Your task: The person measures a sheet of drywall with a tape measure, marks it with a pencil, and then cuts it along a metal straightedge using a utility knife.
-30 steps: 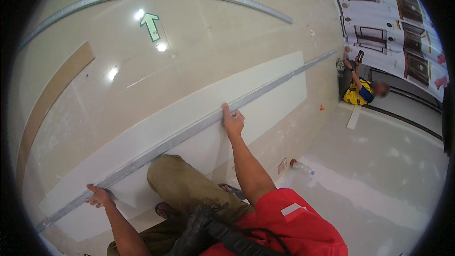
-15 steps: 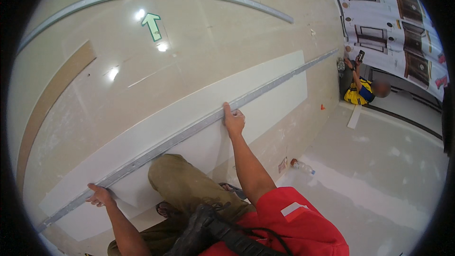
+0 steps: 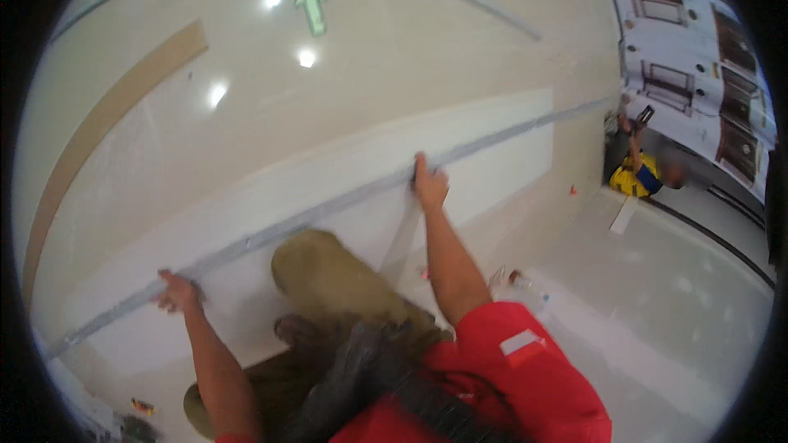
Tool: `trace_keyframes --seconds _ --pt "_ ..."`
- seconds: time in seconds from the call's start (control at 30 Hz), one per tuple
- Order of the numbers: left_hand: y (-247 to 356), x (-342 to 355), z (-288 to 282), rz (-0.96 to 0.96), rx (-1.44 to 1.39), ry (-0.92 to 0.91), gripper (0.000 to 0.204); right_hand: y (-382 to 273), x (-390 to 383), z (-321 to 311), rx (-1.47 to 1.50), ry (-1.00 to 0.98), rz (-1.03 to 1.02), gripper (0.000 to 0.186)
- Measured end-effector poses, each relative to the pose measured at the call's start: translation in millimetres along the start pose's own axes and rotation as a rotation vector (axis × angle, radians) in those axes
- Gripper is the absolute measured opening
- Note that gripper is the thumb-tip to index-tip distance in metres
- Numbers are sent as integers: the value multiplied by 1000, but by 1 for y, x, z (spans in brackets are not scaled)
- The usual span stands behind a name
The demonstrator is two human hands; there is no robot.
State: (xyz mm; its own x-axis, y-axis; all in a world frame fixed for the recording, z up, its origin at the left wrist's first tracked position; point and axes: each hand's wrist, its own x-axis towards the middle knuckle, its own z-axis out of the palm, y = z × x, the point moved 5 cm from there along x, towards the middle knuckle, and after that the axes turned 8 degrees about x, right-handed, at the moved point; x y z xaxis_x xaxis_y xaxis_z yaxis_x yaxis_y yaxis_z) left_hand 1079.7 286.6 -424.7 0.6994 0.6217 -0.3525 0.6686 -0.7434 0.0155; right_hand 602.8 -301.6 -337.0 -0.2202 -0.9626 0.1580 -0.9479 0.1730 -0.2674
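A person's left hand (image 3: 176, 291) and, farther off, right hand (image 3: 431, 184) each set a digit on a long grey metal bar (image 3: 308, 217); whether the curled fingers grip it cannot be told. Laid lengthwise beneath both hands over a flat white rectangular sheet (image 3: 501, 172), the bar looks placed; the sheet appears whole. Beyond the left hand lies a brown strip (image 3: 176, 51).

Room beyond the bar (image 3: 361, 192), knee (image 3: 308, 256) before it
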Motion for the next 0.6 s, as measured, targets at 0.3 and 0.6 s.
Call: trace_keyframes --seconds 0.3,0.6 --pt "12 -12 -51 -32 62 -118 131 34 -35 -68 197 -888 44 49" --pt "-1 15 -67 -2 85 -226 141 159 -153 -116 -527 -1180 -202 42"
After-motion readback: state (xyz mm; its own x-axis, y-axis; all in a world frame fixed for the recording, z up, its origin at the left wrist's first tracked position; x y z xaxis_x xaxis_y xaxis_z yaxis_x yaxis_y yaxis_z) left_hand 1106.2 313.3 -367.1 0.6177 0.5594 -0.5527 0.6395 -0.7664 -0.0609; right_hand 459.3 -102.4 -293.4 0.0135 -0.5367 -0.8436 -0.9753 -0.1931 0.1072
